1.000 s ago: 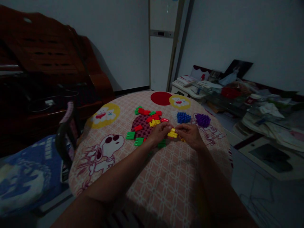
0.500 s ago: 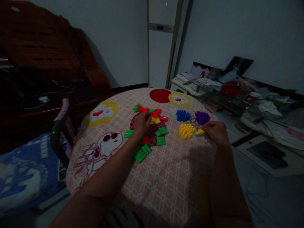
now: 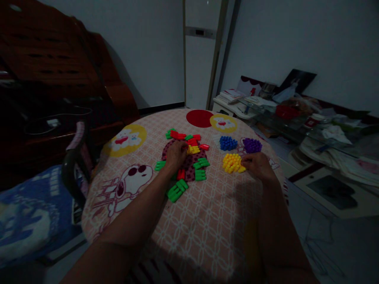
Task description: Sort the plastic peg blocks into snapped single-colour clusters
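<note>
Your right hand [image 3: 259, 165] shifted left; yellow piece [image 3: 242, 169] it carried, just apart from yellow cluster [image 3: 231, 163] half-second ago, now seemingly touches it.

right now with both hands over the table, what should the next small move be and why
Probably nudge the yellow piece by the right hand snugly against the yellow cluster: the fingers are at the cluster's right edge and that piece sits there, matching its colour. The left hand is over by other loose pieces, so the right seems better placed.
</note>
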`<action>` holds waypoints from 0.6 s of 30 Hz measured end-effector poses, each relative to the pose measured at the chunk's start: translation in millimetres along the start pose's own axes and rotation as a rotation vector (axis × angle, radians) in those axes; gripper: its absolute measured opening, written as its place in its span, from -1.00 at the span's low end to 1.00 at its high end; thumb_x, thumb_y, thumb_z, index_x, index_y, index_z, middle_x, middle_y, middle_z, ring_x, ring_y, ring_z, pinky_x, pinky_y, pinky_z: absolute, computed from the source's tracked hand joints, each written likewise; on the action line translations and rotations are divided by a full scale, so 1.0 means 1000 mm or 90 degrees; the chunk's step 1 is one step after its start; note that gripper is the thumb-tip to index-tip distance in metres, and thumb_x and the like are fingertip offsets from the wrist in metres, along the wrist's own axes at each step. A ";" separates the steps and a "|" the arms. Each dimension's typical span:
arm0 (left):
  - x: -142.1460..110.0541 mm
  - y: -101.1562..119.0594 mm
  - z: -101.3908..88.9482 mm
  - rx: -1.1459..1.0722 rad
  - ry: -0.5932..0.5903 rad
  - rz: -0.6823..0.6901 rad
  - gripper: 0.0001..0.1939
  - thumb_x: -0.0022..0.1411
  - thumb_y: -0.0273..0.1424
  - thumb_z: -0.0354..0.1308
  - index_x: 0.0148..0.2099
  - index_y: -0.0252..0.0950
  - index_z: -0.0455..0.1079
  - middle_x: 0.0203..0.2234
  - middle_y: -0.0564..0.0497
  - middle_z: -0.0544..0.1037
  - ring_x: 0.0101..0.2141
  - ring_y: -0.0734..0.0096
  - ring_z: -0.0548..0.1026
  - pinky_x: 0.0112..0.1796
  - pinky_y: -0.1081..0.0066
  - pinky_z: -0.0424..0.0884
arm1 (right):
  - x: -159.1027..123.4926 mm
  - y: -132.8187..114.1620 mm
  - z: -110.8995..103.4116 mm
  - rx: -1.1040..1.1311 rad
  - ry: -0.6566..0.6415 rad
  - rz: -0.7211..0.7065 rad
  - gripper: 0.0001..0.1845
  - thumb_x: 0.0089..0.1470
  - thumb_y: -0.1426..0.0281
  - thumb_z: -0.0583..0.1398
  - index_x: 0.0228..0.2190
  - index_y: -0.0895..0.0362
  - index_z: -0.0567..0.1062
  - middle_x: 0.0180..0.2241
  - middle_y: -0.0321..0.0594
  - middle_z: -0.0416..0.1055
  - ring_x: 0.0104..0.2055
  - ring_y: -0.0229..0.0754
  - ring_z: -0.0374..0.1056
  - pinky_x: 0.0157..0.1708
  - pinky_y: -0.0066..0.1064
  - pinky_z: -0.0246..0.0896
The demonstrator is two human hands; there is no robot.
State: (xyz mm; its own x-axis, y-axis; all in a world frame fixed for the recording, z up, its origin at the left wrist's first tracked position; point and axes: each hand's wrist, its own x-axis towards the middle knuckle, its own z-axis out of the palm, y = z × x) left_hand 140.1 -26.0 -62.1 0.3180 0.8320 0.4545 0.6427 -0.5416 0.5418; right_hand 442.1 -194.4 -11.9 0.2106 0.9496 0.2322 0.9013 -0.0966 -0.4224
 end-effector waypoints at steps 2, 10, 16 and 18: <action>0.000 -0.001 0.000 0.003 -0.010 -0.003 -0.73 0.14 -0.54 0.10 -0.14 -0.31 0.54 -0.19 -0.17 0.60 -0.13 0.11 0.52 -0.03 0.18 0.42 | 0.001 -0.003 0.002 0.004 0.012 0.009 -0.82 -0.06 0.41 0.21 -0.47 0.13 0.65 -0.48 -0.21 0.59 -0.42 -0.18 0.44 -0.37 -0.41 0.18; 0.002 -0.005 0.004 0.032 -0.055 0.008 -0.70 0.17 -0.54 0.12 -0.06 -0.33 0.53 -0.11 -0.20 0.58 -0.05 0.07 0.50 0.04 0.17 0.39 | 0.004 -0.007 0.006 0.047 0.152 0.060 -0.72 0.00 0.29 0.16 -0.53 0.17 0.60 -0.58 -0.19 0.50 -0.49 -0.17 0.39 -0.42 -0.39 0.16; 0.001 -0.005 0.006 0.046 -0.094 0.034 -0.66 0.23 -0.50 0.10 0.04 -0.34 0.49 -0.04 -0.24 0.53 0.00 0.06 0.47 0.07 0.15 0.37 | 0.006 -0.007 0.014 0.118 0.230 0.070 -0.67 0.03 0.19 0.18 -0.48 0.18 0.60 -0.54 -0.18 0.51 -0.47 -0.14 0.41 -0.43 -0.37 0.19; 0.001 -0.005 0.006 0.049 -0.108 0.030 -0.63 0.22 -0.49 0.12 0.08 -0.33 0.48 -0.04 -0.23 0.53 -0.01 0.05 0.47 0.05 0.14 0.38 | 0.007 -0.009 0.017 0.134 0.236 0.063 -0.67 0.03 0.18 0.18 -0.48 0.18 0.60 -0.55 -0.19 0.50 -0.48 -0.15 0.40 -0.44 -0.38 0.19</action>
State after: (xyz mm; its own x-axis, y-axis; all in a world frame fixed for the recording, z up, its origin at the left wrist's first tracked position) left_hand 141.8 -22.2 -68.7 0.4580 0.8174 0.3494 0.6732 -0.5756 0.4642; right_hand 429.1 -182.3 -21.5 0.4480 0.7643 0.4639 0.7813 -0.0825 -0.6187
